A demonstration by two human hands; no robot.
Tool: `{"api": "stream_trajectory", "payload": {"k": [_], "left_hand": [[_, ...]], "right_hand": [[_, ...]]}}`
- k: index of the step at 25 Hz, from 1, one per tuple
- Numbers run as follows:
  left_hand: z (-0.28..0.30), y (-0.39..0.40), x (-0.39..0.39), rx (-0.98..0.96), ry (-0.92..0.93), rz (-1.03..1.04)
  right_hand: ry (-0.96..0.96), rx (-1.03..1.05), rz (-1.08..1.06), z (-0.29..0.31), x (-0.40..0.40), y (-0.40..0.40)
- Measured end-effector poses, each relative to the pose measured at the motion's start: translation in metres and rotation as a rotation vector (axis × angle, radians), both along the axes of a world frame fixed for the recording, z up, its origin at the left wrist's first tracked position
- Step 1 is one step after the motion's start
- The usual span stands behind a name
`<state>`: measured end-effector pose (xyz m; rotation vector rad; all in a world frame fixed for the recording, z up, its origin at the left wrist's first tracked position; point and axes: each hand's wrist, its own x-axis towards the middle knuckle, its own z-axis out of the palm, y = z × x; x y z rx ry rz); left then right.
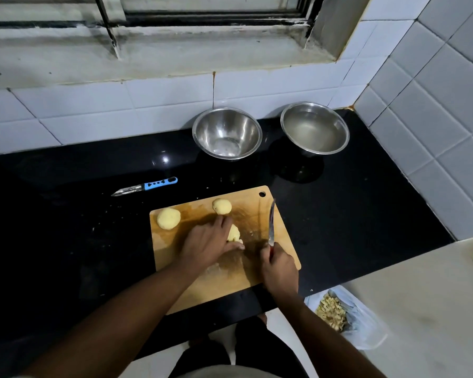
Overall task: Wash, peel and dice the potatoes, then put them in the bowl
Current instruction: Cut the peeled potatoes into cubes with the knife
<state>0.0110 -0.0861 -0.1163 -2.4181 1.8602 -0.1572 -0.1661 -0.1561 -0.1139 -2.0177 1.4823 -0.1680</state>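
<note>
A wooden cutting board (257, 211) lies on the black counter. Two peeled potatoes rest on it: one (168, 218) at the far left corner, one (222, 206) at the far middle. My left hand (206, 244) holds a third peeled potato (234, 233) down on the board, fingers curled over it. My right hand (279, 268) grips a red-handled knife (271, 225), its blade pointing away, just right of that potato. An empty steel bowl (227, 132) stands behind the board.
A second steel bowl (315, 127) holding water stands at the back right. A blue-handled peeler (145, 186) lies left of the board. A plastic bag with peels (336, 315) sits on the floor at the right, beside a pale counter (421, 296).
</note>
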Motion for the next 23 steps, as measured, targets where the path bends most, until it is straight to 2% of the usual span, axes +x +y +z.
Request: {"api": "stream_trajectory", "payload": {"k": [7,16,20,23], "left_hand": [[-0.003,-0.054,-0.013,-0.068,0.013,0.004],[-0.004,-0.111,-0.009,-0.054,0.059,0.0],[-0.004,-0.114,-0.01,-0.008,0.096,0.066],[0.001,-0.108,-0.008,0.034,0.148,0.04]], "right_hand": [[-0.183,0.14,-0.064,0.002,-0.014,-0.013],[-0.202,0.215,0.038,0.004,-0.021,-0.029],[-0.26,0.161,0.097,0.013,-0.008,-0.057],[-0.285,0.102,0.058,0.011,0.002,-0.089]]}}
